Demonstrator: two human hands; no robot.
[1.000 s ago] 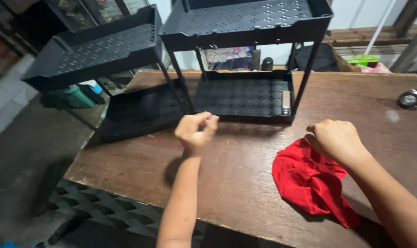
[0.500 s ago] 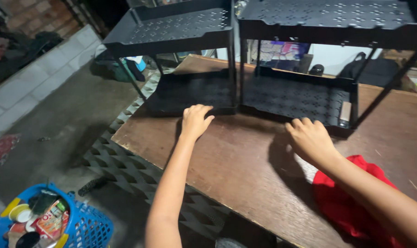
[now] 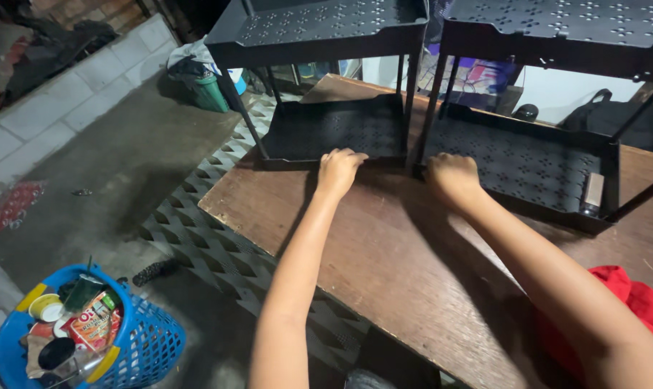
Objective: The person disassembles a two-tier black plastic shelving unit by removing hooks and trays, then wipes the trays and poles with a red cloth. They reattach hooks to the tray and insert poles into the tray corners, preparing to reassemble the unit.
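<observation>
Because the two black perforated plastic two-tier racks look stiff and light, they should slide easily if taken by the bottom tray's front rim. The left hand [image 3: 337, 169] curls its fingers on the left rack's [image 3: 334, 130] rim; the right hand [image 3: 452, 176] is closed against the right rack's [image 3: 528, 162] corner (grip partly hidden), both just ahead on the brown wooden counter [image 3: 384, 252].

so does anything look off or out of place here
Slightly. The left shelf rack sits at the table corner, its left end seeming to overhang the edge. A red cloth lies crumpled at the table's right. The left hand and right hand rest on the racks' bottom trays.
</observation>
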